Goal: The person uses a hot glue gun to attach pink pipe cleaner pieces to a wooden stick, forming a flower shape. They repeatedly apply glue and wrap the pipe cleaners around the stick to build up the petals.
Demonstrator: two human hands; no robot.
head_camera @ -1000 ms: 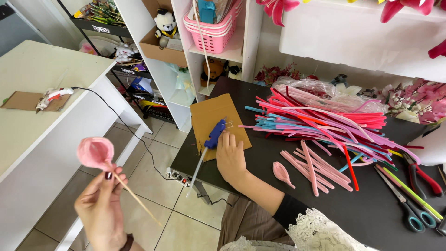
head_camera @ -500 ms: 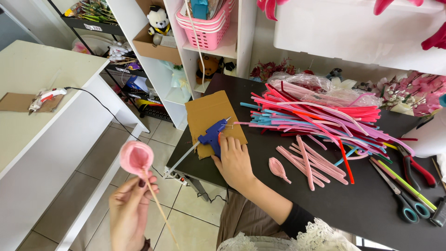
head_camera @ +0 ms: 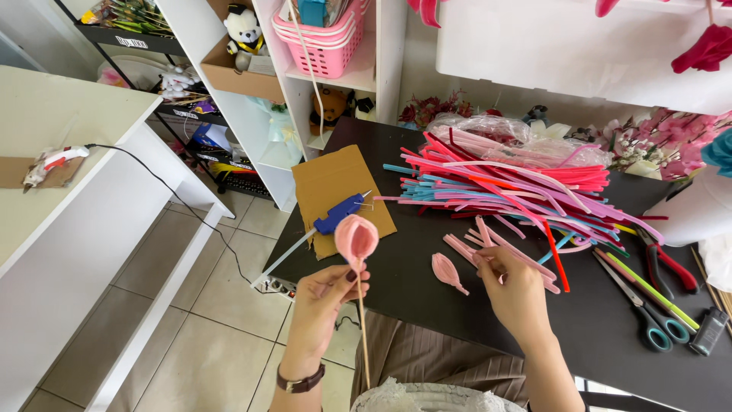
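A black surface (head_camera: 427,297) carries a big heap of pink, red and blue foam strips (head_camera: 503,187), a cardboard sheet (head_camera: 335,187) and a blue glue gun (head_camera: 339,214). The left hand (head_camera: 324,301) is closed around a thin wooden stick (head_camera: 363,336) topped with a pink petal bud (head_camera: 356,238), raised over the surface's edge. The right hand (head_camera: 518,290) pinches a pink strip (head_camera: 488,236). A loose pink petal (head_camera: 446,271) lies between the hands.

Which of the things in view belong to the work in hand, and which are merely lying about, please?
In use: pink flower bud on a stick in the left hand; pink strips under the right hand; loose pink petal; blue glue gun.
Lying about: scissors; red pliers; pink basket.
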